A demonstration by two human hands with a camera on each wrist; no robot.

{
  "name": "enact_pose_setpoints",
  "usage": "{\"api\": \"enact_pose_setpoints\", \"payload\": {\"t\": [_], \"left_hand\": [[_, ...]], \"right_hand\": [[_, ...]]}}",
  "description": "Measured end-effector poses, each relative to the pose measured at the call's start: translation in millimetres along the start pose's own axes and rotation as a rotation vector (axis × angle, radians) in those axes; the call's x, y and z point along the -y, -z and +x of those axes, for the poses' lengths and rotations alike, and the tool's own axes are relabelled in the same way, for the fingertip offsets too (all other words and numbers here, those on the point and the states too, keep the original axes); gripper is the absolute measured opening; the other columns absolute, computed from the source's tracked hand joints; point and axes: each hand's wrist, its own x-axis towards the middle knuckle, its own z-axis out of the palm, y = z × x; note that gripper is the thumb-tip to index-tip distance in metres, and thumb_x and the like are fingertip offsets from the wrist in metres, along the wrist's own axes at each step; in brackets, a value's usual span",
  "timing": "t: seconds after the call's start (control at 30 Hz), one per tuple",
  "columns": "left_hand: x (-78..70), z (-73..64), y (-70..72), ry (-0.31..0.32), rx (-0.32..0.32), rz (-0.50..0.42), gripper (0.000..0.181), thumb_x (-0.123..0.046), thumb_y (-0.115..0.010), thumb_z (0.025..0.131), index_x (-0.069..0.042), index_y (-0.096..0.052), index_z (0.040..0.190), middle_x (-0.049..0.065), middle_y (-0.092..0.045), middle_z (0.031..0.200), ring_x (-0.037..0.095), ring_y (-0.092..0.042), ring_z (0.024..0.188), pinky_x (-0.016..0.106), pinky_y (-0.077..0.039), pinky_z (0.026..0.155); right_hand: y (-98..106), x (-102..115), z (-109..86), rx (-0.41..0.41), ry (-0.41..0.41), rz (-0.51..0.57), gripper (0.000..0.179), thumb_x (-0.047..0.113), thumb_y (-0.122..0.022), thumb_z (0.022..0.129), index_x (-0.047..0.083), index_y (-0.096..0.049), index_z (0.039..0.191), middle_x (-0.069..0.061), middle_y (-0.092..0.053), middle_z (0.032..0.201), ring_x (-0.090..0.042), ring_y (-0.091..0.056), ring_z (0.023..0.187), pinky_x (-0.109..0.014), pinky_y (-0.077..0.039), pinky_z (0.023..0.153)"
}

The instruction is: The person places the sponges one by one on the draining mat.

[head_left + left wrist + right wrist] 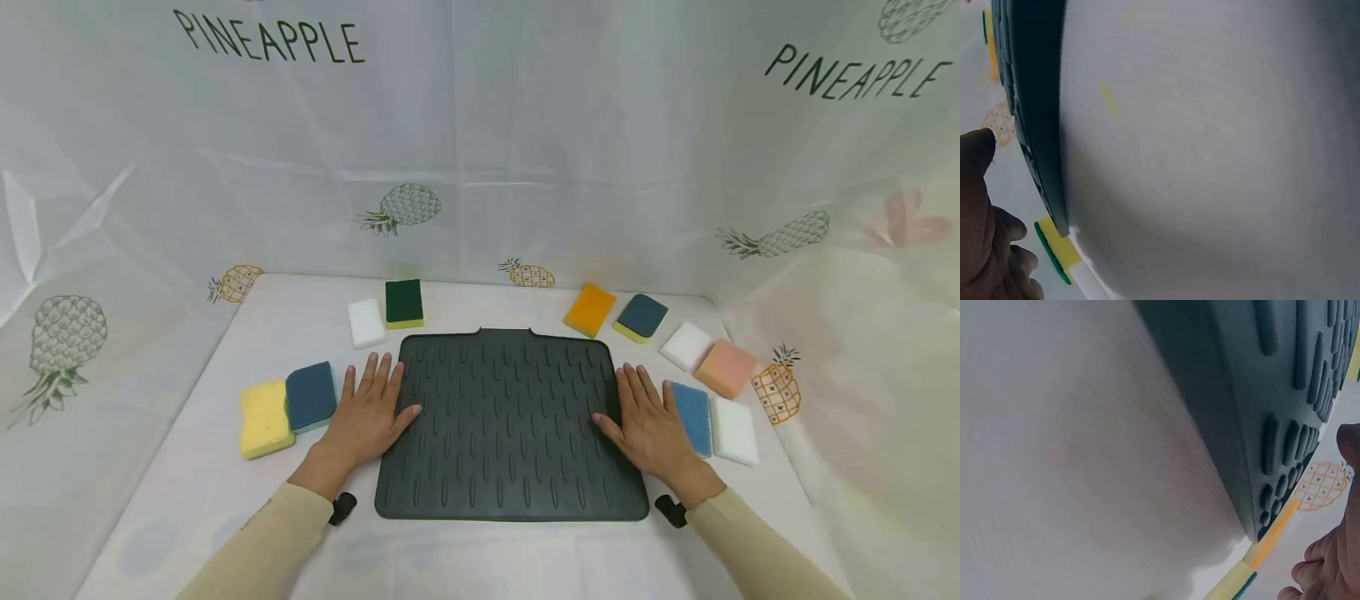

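A dark grey ridged mat [510, 425] lies on the white table, its long front edge toward me. My left hand [369, 417] rests along its left side with straight fingers, the thumb over the mat's edge. Along the right side is my right hand [651, 429], also straight-fingered, its thumb over the mat. Neither hand grips anything. Just left of my left hand are a dark blue sponge [311, 396] and a yellow sponge [266, 417]. Beside my right hand lies a blue sponge [694, 417], partly covered by it, with a white sponge [734, 431] next to it.
Behind the mat, left, lie a white sponge [367, 323] and a green-and-yellow sponge [404, 305]. Back right are an orange sponge [589, 310], a dark blue-and-yellow sponge [641, 317], a white sponge [686, 346] and a peach sponge [726, 367]. Pineapple-printed sheeting [585, 125] encloses the table.
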Motion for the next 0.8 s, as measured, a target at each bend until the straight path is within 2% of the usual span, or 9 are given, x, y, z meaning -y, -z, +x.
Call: {"api": "enact_pose_setpoints", "payload": {"t": [0.23,0.33,0.6,0.8], "left_hand": [[2.4,-2.8,-2.1,-0.025,0.017,0.024,0.082,-0.053,-0.051,0.109,0.002,-0.027,0.165,0.025,-0.016,0.174,0.044,-0.008,0.163,0.068,-0.007,0.129],[3.6,-4.5,-3.3,-0.036,0.035,0.026,0.082,-0.052,-0.051,0.109,0.003,-0.027,0.165,0.025,-0.018,0.174,0.044,-0.010,0.163,0.069,-0.009,0.129],[5.2,-6.1,-3.1,-0.058,0.095,0.042,0.080,-0.051,-0.048,0.111,0.004,-0.026,0.165,0.023,-0.019,0.174,0.044,-0.012,0.163,0.068,-0.014,0.128],[6.3,-6.0,-0.9,-0.082,0.112,0.013,0.080,-0.049,-0.050,0.110,0.005,-0.027,0.164,0.025,-0.022,0.173,0.045,-0.017,0.162,0.067,-0.020,0.127]], "right_hand": [[4,-5,4.3,-0.041,0.044,-0.008,0.087,0.050,-0.059,0.106,-0.011,-0.030,0.160,-0.032,-0.031,0.167,-0.051,-0.026,0.156,-0.074,-0.018,0.124],[8,-8,9.8,-0.091,0.067,-0.004,0.085,0.046,-0.063,0.105,-0.013,-0.033,0.158,-0.033,-0.035,0.164,-0.052,-0.031,0.153,-0.074,-0.022,0.123],[25,-21,37.7,-0.312,0.151,-0.018,0.077,0.033,-0.078,0.095,-0.017,-0.048,0.145,-0.036,-0.053,0.143,-0.054,-0.052,0.132,-0.074,-0.039,0.113],[36,-37,65.5,-0.378,0.200,-0.059,0.077,0.029,-0.083,0.090,-0.017,-0.049,0.142,-0.036,-0.056,0.136,-0.054,-0.055,0.125,-0.073,-0.042,0.111]]}}
